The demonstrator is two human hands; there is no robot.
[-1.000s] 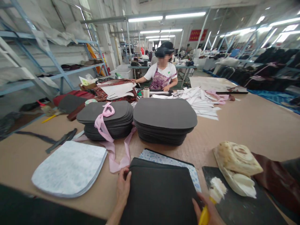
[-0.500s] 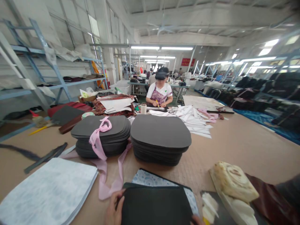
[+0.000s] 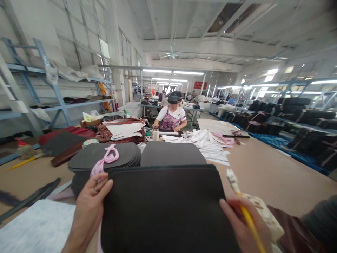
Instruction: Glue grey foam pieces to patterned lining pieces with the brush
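Note:
A black panel [image 3: 165,211] with rounded corners is held up close in front of me. My left hand [image 3: 91,207] grips its left edge, thumb in front; a ring shows on one finger. At the right edge, my right hand [image 3: 244,219] pinches the panel and also holds a brush [image 3: 249,216] with a yellow handle and whitish bristles pointing up. Behind the panel are two stacks of dark rounded pieces: the left stack [image 3: 100,158] tied with a pink strip [image 3: 104,160], the right stack [image 3: 171,153] partly hidden.
Blue-white patterned sheets [image 3: 39,225] lie at the front left. A cream-coloured block [image 3: 263,211] sits behind my right hand. White strips [image 3: 202,140] are heaped further back. A co-worker [image 3: 172,117] sits across the table [image 3: 284,172]. Dark strips [image 3: 31,200] lie at left.
Both hands have raised the black panel from low over the table, so it now covers the front of the stacks. The brush has come up with my right hand. The view has tilted upward.

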